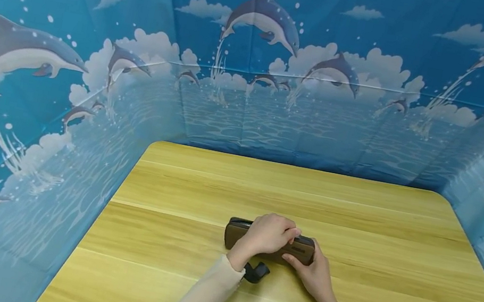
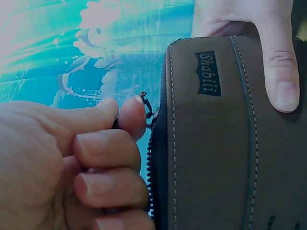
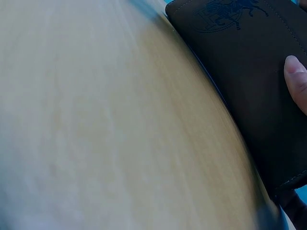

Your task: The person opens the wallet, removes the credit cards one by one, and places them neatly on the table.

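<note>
A brown zip-around wallet [image 1: 234, 236] with pale stitching stands on its long edge on the table, zipper side up. My left hand [image 1: 270, 233] reaches over its top and pinches the zipper's pull between thumb and forefinger near the right end. In the left wrist view, the metal slider [image 2: 152, 117] and dark zipper teeth [image 2: 150, 167] show beside the curled fingers, and a small "Shabili" label [image 2: 208, 73] marks the wallet's face. My right hand [image 1: 315, 272] grips the right end, thumb [image 3: 296, 81] on the near face. An embossed emblem [image 3: 225, 14] shows there; the wallet's inside is hidden.
The wallet is near the middle of a yellow wood-grain table [image 1: 157, 244]. Dolphin-print curtains [image 1: 247, 119] hang behind and on both sides. Black wrist mounts [image 1: 255, 272] are strapped at both sleeves, close to the tabletop.
</note>
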`<state>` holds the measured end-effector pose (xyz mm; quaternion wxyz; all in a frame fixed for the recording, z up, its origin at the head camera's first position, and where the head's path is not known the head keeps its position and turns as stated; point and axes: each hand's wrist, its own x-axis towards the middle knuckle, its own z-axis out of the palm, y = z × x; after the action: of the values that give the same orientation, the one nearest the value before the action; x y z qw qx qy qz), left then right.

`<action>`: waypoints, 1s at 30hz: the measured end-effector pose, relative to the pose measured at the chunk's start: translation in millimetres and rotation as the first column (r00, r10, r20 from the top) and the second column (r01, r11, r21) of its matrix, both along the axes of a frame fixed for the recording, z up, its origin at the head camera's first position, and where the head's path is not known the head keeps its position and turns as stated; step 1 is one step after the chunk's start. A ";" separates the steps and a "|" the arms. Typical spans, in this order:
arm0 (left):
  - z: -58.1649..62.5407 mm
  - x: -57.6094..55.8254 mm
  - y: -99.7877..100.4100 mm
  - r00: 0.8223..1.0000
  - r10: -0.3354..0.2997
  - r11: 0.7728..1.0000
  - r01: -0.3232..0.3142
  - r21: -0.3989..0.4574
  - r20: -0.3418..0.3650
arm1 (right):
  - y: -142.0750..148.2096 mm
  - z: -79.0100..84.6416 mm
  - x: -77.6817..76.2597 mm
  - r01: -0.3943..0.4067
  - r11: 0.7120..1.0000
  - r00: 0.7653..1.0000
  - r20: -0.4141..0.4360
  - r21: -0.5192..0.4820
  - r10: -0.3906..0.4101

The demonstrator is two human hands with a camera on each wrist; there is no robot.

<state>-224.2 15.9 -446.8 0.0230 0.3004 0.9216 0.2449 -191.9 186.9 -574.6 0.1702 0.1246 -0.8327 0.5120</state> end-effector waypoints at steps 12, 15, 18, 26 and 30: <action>1.3 1.2 -7.4 0.999 0.031 0.999 -0.032 -0.040 -0.021 | -4.5 11.3 5.5 -0.004 1.000 1.000 0.004 0.007 0.004; 3.5 1.1 -11.5 0.998 0.046 0.997 -0.048 -0.067 -0.038 | -8.5 26.8 12.1 -0.015 1.000 1.000 0.011 0.000 0.015; 4.7 1.0 -14.8 0.996 0.059 0.995 -0.064 -0.083 -0.062 | -10.4 35.5 15.9 -0.018 1.000 1.000 0.015 -0.001 0.018; 3.3 1.8 -18.5 0.993 0.080 0.993 -0.087 -0.085 -0.085 | -11.0 36.2 16.8 -0.018 1.000 1.000 0.003 0.000 0.018; 4.6 2.6 -19.3 0.990 0.089 0.991 -0.099 -0.091 -0.110 | -11.4 36.1 16.7 -0.015 1.000 1.000 -0.006 0.001 0.015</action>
<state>-221.6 -3.4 -442.2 -0.0227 0.2676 0.9454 0.1847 -175.2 175.5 -538.5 0.1689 0.1325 -0.8313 0.5126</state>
